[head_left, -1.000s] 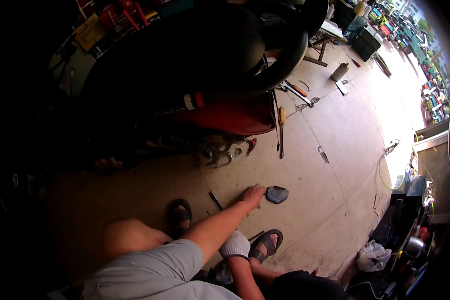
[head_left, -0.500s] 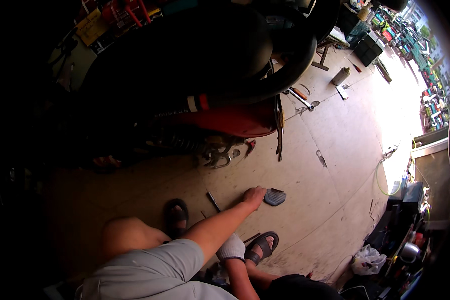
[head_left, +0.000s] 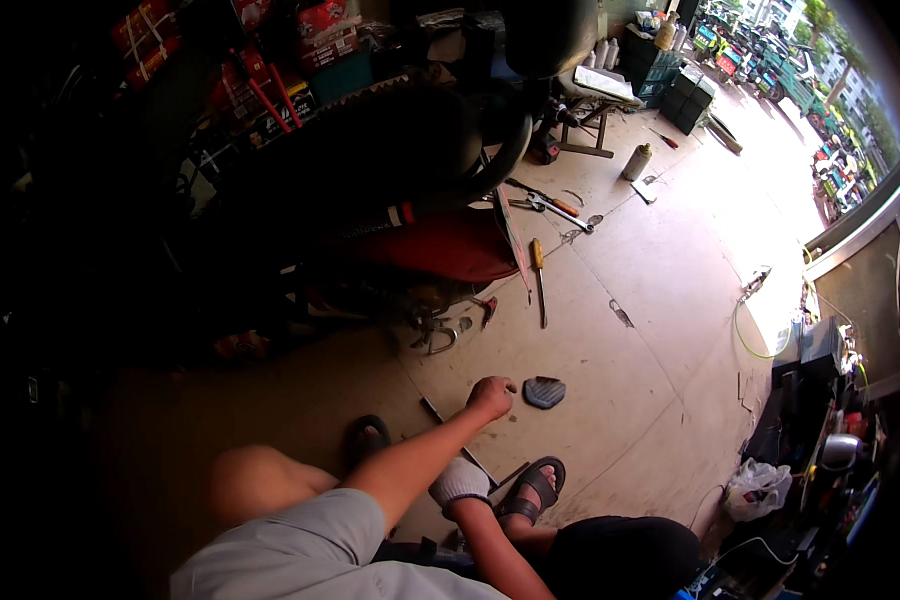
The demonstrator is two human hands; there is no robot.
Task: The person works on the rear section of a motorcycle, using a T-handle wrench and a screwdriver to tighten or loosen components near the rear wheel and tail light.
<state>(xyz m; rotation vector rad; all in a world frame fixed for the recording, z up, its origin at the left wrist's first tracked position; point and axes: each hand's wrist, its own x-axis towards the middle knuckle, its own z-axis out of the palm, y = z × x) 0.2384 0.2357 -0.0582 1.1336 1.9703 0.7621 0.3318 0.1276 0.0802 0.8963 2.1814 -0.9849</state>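
Since half a second ago the bare left hand (head_left: 490, 398) has drawn back from the ribbed grey pad (head_left: 544, 392), leaving a strip of bare floor between them, and the whole view has shifted, so that the yellow-handled screwdriver (head_left: 541, 285) beyond the pad now shows clear of the red panel (head_left: 450, 245).

The pad lies flat on the tiled floor (head_left: 650, 420). Just to its left, the left hand has its fingers curled in, the fingertips turned toward the pad; whether something small is pinched in them, I cannot tell. The gloved right hand (head_left: 462, 482) is to the left of the pad and nearer the person, close by the left forearm; its fingers do not show, so I cannot tell whether it is open or gripping. A long thin bar (head_left: 431, 409), left of the pad, passes under the left forearm and reappears by the glove.

On the person's side of the pad is the right sandal (head_left: 537, 488). Far beyond the pad lie a wrench (head_left: 562, 214) and, to its right, an upright canister (head_left: 637, 162). Well to the pad's right, and nearer the person, sits a white plastic bag (head_left: 758, 488).
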